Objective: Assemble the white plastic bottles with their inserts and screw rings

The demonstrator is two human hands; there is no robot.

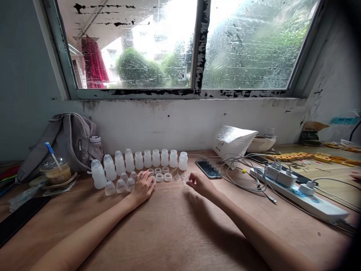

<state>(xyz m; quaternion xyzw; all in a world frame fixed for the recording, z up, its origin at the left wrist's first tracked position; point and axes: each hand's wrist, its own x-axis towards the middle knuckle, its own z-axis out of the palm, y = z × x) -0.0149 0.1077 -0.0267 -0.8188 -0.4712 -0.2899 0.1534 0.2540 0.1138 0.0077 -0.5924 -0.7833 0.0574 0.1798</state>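
My left hand [142, 186] rests low on the table, its fingers curved round a white bottle ring [153, 180]. More white screw rings [168, 177] lie just right of it, and clear domed caps [109, 188] stand to its left. My right hand [201, 184] has its fingers curled together at a small clear teat-like piece [185, 183]; the exact grip is hard to make out. Other clear round pieces [177, 177] lie beside those fingertips. Behind both hands runs a curved row of frosted baby bottles [156, 158], the left ones capped with domes [119, 157], the right ones uncapped.
A phone [208, 168], looped white cables [248, 177] and a power strip [304, 195] with chargers lie right. A white packet [234, 141] leans by the wall. Left are an iced drink [56, 173] and a grey backpack [70, 139]. Another person's hand [355, 175] shows far right.
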